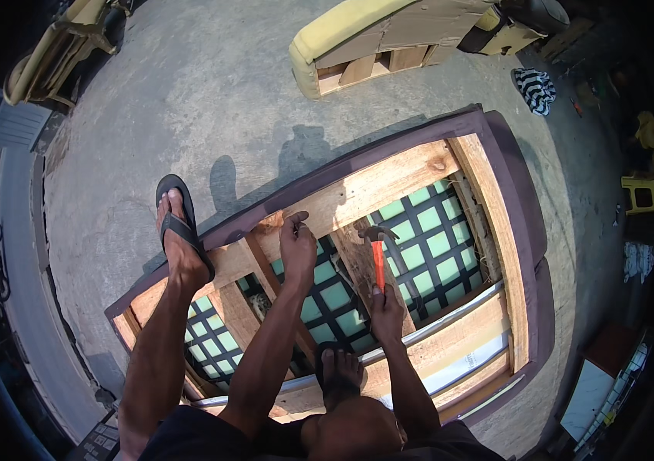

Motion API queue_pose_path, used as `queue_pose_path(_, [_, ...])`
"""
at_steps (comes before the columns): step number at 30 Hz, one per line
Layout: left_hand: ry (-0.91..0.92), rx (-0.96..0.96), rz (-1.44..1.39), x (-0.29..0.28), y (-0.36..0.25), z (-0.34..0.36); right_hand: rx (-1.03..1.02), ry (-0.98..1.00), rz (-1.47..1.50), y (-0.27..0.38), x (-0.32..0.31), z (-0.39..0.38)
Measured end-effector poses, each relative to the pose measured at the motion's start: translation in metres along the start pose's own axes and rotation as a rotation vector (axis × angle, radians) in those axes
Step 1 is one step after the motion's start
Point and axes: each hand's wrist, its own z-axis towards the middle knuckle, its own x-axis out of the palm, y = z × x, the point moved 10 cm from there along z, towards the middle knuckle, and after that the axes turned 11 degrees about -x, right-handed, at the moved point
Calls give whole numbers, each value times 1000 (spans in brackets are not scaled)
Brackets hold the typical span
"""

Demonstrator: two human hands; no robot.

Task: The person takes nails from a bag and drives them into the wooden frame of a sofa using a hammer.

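Small printed lettering, white sheet, not clearly legible

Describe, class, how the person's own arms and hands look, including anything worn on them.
The left hand and right hand are bare, without gloves. No sleeve covers the left forearm or right forearm, and no watch or bracelet shows. Any small markings are too fine to make out.

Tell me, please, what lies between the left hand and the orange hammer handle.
From the left hand to the orange handle, the head view shows green-and-black checked panel, then a wooden crosspiece.
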Motion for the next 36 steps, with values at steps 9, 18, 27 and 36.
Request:
queue_pose_path(9, [448, -530, -717, 38, 73, -7, 78, -12, 142, -15, -14, -7])
queue_pose_path(18, [521, -649, -624, 67, 111, -54, 22, -72, 271, -16, -5, -5])
queue_pose_path(27, [676, -697, -817, 94, 121, -108, 64, -48, 378, 4, 2, -1])
queue_pose_path(36, [782, -691, -749, 95, 106, -92, 232, -46, 765, 35, 9, 16])
